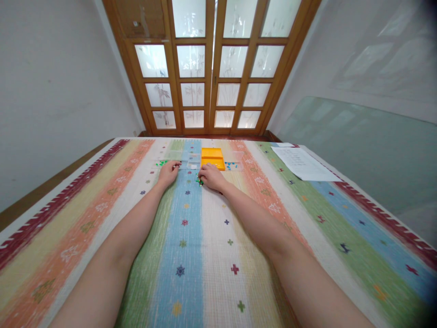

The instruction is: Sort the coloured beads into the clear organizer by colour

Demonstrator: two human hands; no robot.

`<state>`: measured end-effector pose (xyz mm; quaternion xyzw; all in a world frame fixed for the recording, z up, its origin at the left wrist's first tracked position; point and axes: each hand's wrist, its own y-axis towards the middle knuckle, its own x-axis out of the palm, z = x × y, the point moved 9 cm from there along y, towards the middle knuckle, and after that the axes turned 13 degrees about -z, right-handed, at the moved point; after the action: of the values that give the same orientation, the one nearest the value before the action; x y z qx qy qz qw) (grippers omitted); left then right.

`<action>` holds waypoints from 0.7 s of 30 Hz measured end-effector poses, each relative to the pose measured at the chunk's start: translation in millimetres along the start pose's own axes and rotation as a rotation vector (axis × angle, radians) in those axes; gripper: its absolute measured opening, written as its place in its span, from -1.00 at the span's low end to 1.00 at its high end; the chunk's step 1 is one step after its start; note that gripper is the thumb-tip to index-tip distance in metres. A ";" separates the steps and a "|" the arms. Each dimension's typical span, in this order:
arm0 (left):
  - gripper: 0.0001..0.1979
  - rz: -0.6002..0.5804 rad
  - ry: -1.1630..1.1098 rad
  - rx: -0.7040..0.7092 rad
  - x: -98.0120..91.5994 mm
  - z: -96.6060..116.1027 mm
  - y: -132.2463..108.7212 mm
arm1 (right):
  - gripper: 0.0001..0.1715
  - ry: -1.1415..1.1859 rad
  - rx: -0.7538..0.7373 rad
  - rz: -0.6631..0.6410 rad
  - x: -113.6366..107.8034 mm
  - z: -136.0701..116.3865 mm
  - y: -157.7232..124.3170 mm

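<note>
1. The left hand (169,172) lies palm down on the table (341,214), arm stretched far forward. Its fingers are loosely bent and close together, with the tips at the near edge of a clear tray (186,160). It is too small in the picture to tell whether it grips anything.
2. The right hand (210,175) lies just beside the left one, also palm down, with its fingers curled down onto the striped cloth (191,255). A few loose green pieces (199,181) lie at its thumb side, touching or almost touching the fingertips. Whether it pinches one cannot be told.
3. Just beyond the right hand's knuckles sits a yellow tray (212,158), open and shallow, set close against the clear tray.
4. Beyond the left hand and slightly to its outer side, a green heap (161,162) lies in the clear tray's end section.
5. Beyond the right hand and to its outer side, some blue pieces (232,166) lie in another clear section just past the yellow tray.
6. Well apart from the right hand, farther out on its side, a printed sheet of paper (302,163) lies flat on the cloth near the table's edge.
7. Far beyond both hands stand wooden doors (211,68) with frosted panes.
</note>
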<state>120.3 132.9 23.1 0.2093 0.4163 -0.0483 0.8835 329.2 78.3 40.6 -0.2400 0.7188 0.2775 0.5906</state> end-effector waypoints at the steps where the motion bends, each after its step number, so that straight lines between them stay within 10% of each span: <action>1: -0.70 -0.001 0.003 0.001 0.3 0.1 0.1 | -0.74 0.002 -0.014 -0.005 1.0 -1.7 0.1; 21: -0.71 -0.040 0.040 0.016 3.7 3.9 -0.3 | -0.69 0.030 -0.034 0.016 2.1 -0.9 -1.3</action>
<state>125.4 131.4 22.4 0.2087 0.4377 -0.0650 0.8721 329.0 76.7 38.6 -0.2487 0.7244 0.2908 0.5734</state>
